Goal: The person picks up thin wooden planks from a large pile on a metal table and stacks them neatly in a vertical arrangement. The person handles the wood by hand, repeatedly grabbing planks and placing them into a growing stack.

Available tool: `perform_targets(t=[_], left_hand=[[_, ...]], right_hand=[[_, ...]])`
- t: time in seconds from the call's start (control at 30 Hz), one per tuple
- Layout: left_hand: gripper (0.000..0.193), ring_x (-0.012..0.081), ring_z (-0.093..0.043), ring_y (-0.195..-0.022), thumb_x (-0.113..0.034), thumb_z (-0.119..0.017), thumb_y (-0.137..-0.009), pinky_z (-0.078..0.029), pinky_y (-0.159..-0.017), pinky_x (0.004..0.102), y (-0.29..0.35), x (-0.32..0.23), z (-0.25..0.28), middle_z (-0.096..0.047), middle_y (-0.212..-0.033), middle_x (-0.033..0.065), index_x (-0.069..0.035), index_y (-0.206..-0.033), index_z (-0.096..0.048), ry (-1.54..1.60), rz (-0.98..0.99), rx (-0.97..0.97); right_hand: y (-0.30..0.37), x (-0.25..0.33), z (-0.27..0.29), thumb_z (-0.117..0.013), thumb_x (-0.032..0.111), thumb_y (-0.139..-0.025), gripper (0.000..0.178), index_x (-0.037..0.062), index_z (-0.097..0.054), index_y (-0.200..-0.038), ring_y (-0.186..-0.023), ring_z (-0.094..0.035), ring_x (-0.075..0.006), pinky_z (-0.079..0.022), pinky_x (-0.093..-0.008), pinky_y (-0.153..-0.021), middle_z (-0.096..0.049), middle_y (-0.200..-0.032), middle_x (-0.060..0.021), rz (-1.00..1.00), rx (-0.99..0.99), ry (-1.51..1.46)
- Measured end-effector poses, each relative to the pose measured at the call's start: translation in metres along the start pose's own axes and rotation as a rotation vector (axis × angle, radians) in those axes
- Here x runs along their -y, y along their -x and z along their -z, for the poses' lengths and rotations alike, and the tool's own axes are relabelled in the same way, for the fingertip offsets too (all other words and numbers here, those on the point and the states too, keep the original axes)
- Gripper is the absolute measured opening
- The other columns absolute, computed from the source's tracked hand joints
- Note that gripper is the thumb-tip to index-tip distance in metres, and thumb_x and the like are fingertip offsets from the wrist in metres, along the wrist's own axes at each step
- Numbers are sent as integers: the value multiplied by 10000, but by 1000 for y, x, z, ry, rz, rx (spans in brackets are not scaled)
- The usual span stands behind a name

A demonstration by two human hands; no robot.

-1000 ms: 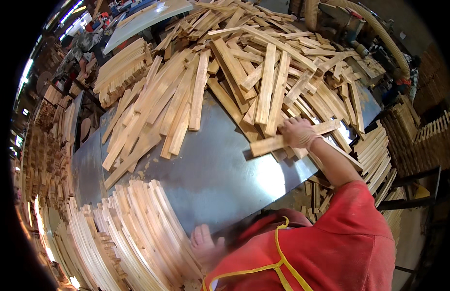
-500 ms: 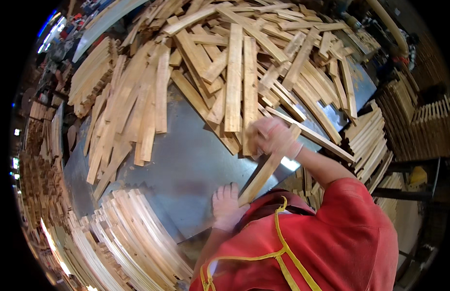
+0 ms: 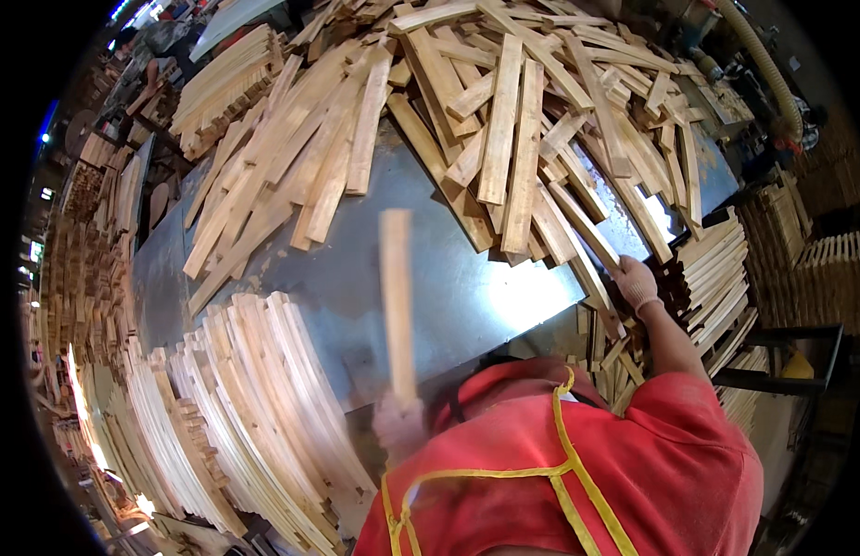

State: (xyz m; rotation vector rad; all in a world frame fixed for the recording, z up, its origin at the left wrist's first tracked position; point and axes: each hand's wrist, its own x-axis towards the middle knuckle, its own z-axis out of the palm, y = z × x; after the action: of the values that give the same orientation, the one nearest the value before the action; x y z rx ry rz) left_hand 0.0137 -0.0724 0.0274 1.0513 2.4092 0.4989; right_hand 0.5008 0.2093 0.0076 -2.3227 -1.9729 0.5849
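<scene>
Slat (image 3: 398, 306) of pale wood, long, flat and motion-blurred, projects over the smooth grey tabletop (image 3: 347, 287) from the left hand (image 3: 399, 424), whose fingers wrap its near end. Right of the loose, straight-edged pile (image 3: 510, 139), the right hand (image 3: 637, 281), with a knitted cuff (image 3: 647, 303), touches a second slat (image 3: 586, 228); its finger spacing cannot be told.

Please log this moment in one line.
left hand: holds wooden slat; right hand: at end of pile slat; table: metal
</scene>
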Motion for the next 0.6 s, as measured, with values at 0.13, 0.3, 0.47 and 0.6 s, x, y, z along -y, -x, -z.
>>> perform_targets(t=[0.13, 0.3, 0.47, 0.6], left_hand=[[633, 291, -539, -1411, -351, -589, -928, -440, -1156, 386, 12, 59, 42, -616, -1461, 135, -93, -1506, -563, -526, 89, -24], [687, 352, -373, -1543, -388, -568, -965, -303, -1270, 528, 13, 102, 45, -466, -1617, 122, -58, -1564, -499, -654, 19, -185], [769, 410, -355, -1524, -434, -725, -897, -245, -1294, 564, -17, 53, 59, -469, -1587, 191, -32, -1523, -532, -472, -398, -180], [783, 399, -370, -1514, -528, -702, -923, -212, -1298, 579, -42, 41, 46, -498, -1568, 163, -47, -1519, -537, -361, -454, -215]], right_hand=[[55, 12, -4, -668, 338, -998, 336, 28, -701, -1122, -975, -712, -385, -556, -463, -855, -740, -997, -227, -60, -128, -203], [93, 116, 14, -668, 331, -984, 362, 14, -729, -1148, -814, -714, -233, -570, -386, -769, -749, -883, -148, 7, -96, -391], [77, 243, -41, -645, 379, -923, 393, 13, -720, -1046, -843, -745, -409, -579, -497, -766, -752, -892, -237, 61, 15, -604], [126, 364, -121, -627, 334, -928, 334, 35, -730, -1037, -904, -756, -417, -595, -488, -841, -768, -956, -246, 93, 322, -654]])
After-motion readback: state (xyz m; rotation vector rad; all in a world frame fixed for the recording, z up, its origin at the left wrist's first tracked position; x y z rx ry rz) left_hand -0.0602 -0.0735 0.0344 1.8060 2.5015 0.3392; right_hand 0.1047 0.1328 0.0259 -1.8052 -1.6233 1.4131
